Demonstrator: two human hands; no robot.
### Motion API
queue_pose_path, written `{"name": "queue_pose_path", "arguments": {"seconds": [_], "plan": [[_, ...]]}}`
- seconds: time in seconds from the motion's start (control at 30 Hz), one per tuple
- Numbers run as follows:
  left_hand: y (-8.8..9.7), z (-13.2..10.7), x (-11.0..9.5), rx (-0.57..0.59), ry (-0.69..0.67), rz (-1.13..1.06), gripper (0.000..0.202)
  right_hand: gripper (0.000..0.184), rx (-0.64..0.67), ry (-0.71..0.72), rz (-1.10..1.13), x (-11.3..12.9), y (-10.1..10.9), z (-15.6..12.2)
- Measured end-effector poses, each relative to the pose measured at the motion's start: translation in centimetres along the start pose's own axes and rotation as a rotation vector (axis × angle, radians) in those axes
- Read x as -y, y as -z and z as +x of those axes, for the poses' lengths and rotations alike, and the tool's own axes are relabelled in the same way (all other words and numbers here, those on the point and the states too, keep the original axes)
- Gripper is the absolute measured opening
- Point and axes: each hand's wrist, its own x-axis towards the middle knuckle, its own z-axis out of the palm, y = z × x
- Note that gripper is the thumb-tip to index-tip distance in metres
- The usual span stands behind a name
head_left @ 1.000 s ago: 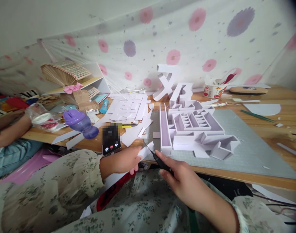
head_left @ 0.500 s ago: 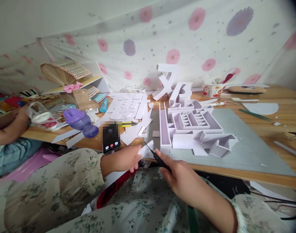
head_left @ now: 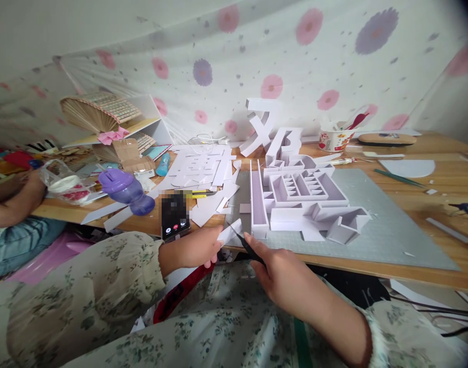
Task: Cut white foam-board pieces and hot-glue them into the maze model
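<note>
A: What does the left hand have?

B: A white strip. The fingers are curled tightly around its near end, and the free end sticks out ahead of that grip, slanting off to the right.

A: And the right hand?

B: It's closed round a black-handled blade, index finger stretched along the handle. The thin tip points forward and leftward from that grip, across the strip. I can't tell whether it touches.

A: Is the strip lying on anything?

B: It's by the front edge of the table, over the near left corner of the grey mat. Resting or lifted, I can't say.

A: What stands beyond the right hand's grip?

B: A white compartmented structure on the mat, with narrow walls and small stepped partitions. Farther out sits a paper cup holding a red spoon.

A: And around the left hand's grip?

B: A phone just beyond the wrist, a yellow cutter farther ahead, then flat white cut sheets. Well to its left are a purple bottle and another person's arm.
</note>
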Motion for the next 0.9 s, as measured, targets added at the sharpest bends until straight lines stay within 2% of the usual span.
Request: {"name": "queue_pose_path", "arguments": {"seconds": [0.13,0.43,0.9], "plan": [[-0.14,0.12,0.39,-0.007,-0.019,-0.007,0.014,0.060,0.018,-0.009,-0.016,0.11,-0.04,0.19],[-0.02,-0.11,-0.07,-0.039,0.021,-0.016,0.018,0.061,0.049,-0.013,-0.156,-0.03,-0.75,0.32],[0.07,-0.14,0.09,0.002,-0.022,-0.024,0.017,0.059,0.066,-0.043,-0.197,0.09,-0.50,0.50]]}}
